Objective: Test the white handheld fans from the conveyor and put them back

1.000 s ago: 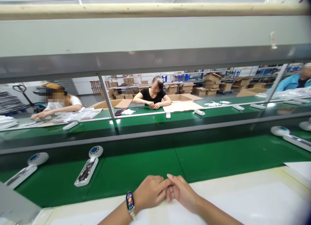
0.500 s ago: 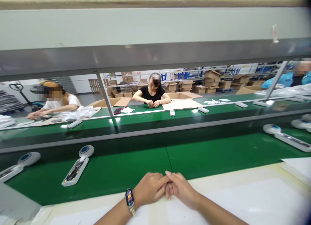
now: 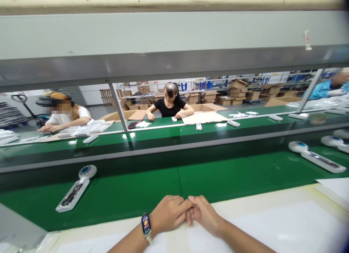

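Observation:
My left hand (image 3: pixel 171 213), with a smartwatch (image 3: pixel 146 224) on its wrist, and my right hand (image 3: pixel 204 214) rest together at the near edge of the green conveyor belt (image 3: pixel 226 176). Both are closed, fingers hooked loosely into each other, and no object shows in them. Left of the hands, a white handheld device (image 3: pixel 73 194) with a round blue-centred head lies on the belt, its handle open and circuit board showing. To the right lies a similar device (image 3: pixel 317 156), with others partly visible beyond it.
A white work surface (image 3: pixel 261 224) borders the belt, with white sheets (image 3: pixel 334 191) at the right. A second belt (image 3: pixel 160 134) behind a rail carries small white parts. Across it sit co-workers, one in a black top (image 3: pixel 170 106). A metal beam (image 3: pixel 163 63) spans overhead.
Devices on the near belt have shifted left, and the leftmost one has left view. White parts on the far belt have moved right. The co-worker opposite has parted their hands. Mine stay clasped.

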A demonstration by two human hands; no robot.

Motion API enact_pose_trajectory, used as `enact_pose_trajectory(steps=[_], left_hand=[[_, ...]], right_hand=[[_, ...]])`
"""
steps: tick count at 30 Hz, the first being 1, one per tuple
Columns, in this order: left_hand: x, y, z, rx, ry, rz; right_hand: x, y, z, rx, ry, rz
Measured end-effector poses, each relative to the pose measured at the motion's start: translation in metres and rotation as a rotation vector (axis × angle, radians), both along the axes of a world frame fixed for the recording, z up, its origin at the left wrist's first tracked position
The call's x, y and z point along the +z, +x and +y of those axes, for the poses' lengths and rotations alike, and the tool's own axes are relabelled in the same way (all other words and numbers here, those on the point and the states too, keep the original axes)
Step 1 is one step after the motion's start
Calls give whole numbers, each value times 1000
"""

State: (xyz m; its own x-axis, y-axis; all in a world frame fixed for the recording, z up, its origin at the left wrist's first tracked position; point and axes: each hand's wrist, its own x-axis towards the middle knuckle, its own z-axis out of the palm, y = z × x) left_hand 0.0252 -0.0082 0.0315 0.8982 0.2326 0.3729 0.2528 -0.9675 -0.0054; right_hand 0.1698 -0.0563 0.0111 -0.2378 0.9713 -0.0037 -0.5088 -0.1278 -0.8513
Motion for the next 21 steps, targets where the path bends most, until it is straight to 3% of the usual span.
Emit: enact_pose_trajectory(steps=[21], left_hand=[[-2,-2,2,-3,-22,-4]], right_hand=[[1,-2,1,-5,-15,-47]])
